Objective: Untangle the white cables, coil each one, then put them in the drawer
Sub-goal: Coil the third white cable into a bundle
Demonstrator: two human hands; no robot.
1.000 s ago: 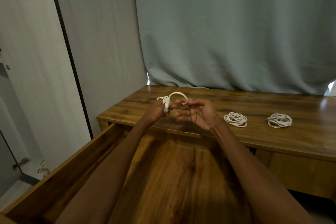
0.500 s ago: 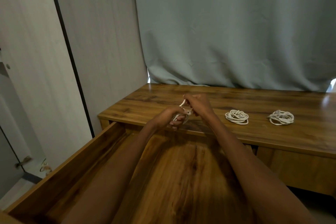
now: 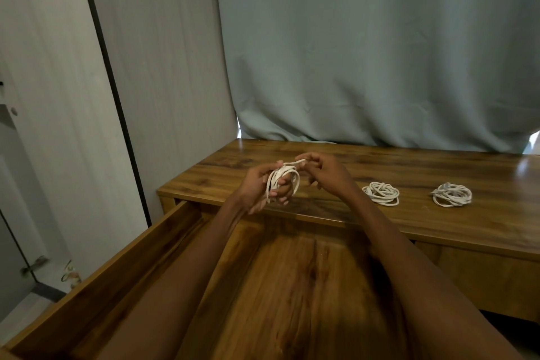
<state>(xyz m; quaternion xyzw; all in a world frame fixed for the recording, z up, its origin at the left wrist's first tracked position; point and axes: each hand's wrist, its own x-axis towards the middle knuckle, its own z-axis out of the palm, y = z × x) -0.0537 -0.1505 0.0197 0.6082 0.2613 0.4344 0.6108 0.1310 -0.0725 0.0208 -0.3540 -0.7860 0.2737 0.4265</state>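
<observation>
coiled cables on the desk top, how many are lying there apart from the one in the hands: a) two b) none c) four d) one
a: two coiled cables lie on the desk top, one nearer the hands and one further right, while the left hand and right hand hold a third cable.

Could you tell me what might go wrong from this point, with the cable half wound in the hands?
The loops sit loosely around the left hand, so they could slip off and spring open once the right hand lets go of the free end. The two coils on the desk are unsecured and may loosen when lifted into the drawer.
</observation>
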